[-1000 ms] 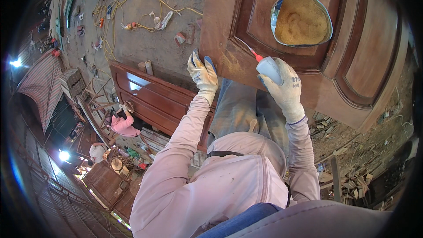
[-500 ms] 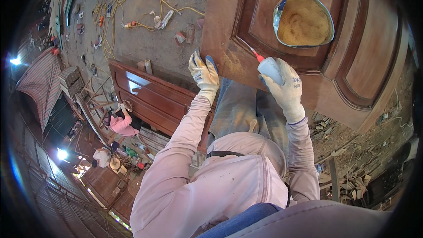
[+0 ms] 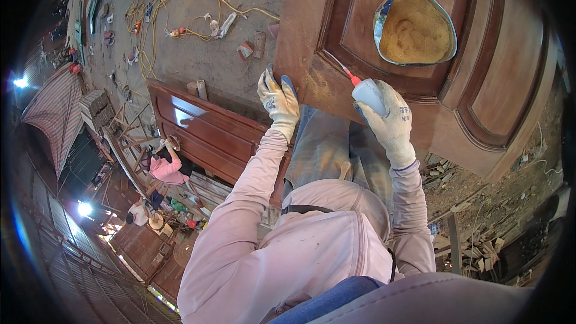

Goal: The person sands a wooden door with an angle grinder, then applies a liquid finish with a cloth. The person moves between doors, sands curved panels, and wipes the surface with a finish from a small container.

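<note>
In a white and blue work glove, my right hand (image 3: 391, 117) grips a small whitish squeeze bottle (image 3: 368, 96) with a red cap and a thin pale nozzle. The nozzle points up and left, its tip at the moulding groove of a brown wooden door (image 3: 327, 99). At the door's left edge is my gloved left hand (image 3: 279, 97), fingers stretched and thumb apart, holding nothing. Whether it presses on the edge I cannot tell. Tan powder (image 3: 417, 27) fills a cut-open, silvery-rimmed container (image 3: 378, 29) that rests on the door panel. Sawdust-like smears mark the wood near the corner.
Another glossy red-brown door (image 3: 210, 138) lies to the left, where a person in pink (image 3: 168, 168) works beside it. Further off is a second person (image 3: 139, 213). Yellow cords (image 3: 157, 30) tangle over the dirt floor. Wood scraps (image 3: 483, 255) lie at lower right.
My hands, the bottle and the door have hardly moved. At the lower left, the farther person has shifted posture slightly, and the person in pink has moved an arm a little.
</note>
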A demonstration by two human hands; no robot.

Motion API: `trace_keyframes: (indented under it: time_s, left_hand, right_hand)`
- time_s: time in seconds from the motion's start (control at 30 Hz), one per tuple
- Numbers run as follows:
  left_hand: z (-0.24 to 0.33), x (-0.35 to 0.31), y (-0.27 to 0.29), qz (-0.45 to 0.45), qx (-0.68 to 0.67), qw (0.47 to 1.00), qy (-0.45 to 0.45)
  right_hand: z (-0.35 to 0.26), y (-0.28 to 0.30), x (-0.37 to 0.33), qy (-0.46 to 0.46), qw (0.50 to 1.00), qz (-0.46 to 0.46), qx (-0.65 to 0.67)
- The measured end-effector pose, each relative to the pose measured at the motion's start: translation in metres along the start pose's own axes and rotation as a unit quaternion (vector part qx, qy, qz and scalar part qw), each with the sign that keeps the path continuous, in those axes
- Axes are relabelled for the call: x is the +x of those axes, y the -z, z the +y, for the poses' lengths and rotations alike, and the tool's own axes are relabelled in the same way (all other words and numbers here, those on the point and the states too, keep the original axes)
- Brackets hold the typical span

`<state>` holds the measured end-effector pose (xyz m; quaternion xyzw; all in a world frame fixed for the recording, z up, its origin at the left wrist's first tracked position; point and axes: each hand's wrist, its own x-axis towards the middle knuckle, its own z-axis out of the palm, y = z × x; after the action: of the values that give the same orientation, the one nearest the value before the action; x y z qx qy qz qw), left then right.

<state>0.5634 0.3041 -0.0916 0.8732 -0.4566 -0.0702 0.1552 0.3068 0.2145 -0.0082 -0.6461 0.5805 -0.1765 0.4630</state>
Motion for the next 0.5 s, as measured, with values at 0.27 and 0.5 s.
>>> trace_keyframes:
  time_s: [0.27, 0.5]
  left_hand:
    - [-0.0012, -0.0005, -0.0007, 0.001, 0.005, 1.0, -0.001]
    - [0.0002, 0.0001, -0.0006, 0.003, 0.004, 1.0, -0.003]
  right_hand:
    - [0.001, 0.0, 0.0009, 0.009, 1.0, -0.002, -0.003]
    - [0.0013, 0.0002, 0.0012, 0.004, 1.0, -0.004, -0.001]
